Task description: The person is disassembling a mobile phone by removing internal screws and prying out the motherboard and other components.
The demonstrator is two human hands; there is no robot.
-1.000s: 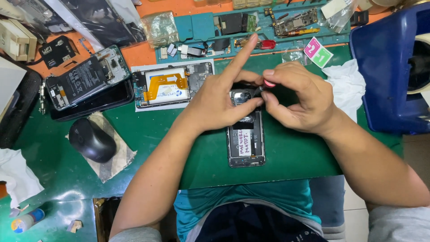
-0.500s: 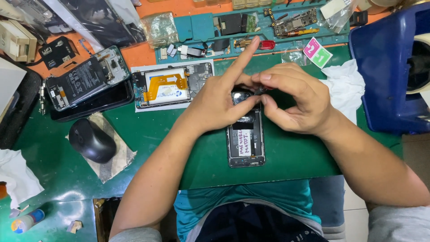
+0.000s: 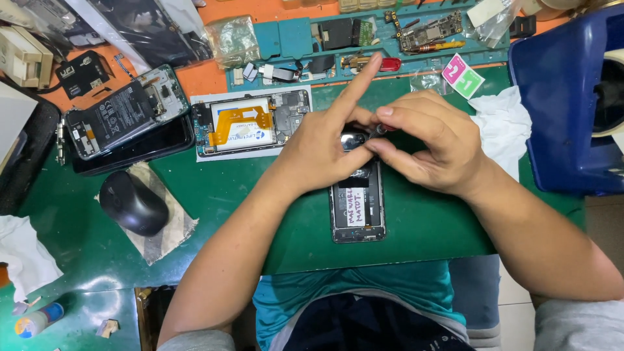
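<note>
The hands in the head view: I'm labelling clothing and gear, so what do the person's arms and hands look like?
Both the left hand and the right hand are bare, with no gloves, rings or watch showing. The forearms are bare too. Light grey sleeve edges show at the bottom corners of the frame, near the elbows. Fingernails are short and unpainted.
</note>
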